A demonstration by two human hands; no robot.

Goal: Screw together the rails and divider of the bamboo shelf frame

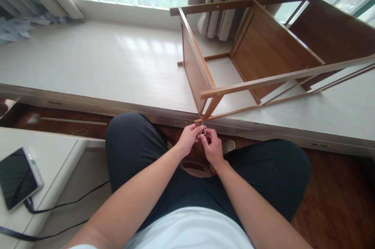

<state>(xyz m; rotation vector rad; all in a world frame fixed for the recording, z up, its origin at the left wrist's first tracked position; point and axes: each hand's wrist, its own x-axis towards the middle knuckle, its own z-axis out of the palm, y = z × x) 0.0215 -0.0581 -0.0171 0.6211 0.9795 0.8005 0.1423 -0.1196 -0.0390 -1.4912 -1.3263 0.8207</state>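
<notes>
Both hands work a small bent metal key at the lowest corner of a tipped wooden shelf frame.

The brown wooden shelf frame (pixel 252 61) lies on its side on the pale window ledge (pixel 88 61), and its lowest corner hangs just over the front edge of this ledge. At this corner the left hand (pixel 189 139) and the right hand (pixel 212 148) meet, fingers pressed together, pinching the small bent metal key (pixel 203 128). I judge the key stiff, thin and smooth, so it may slip; it is better held by its short arm. The frame looks light but awkward, with thin rails that seem weak, so the solid side panel next to the corner is the safer place to hold. A dark phone (pixel 17 176) with a black cable lies well to the left of the frame.
</notes>
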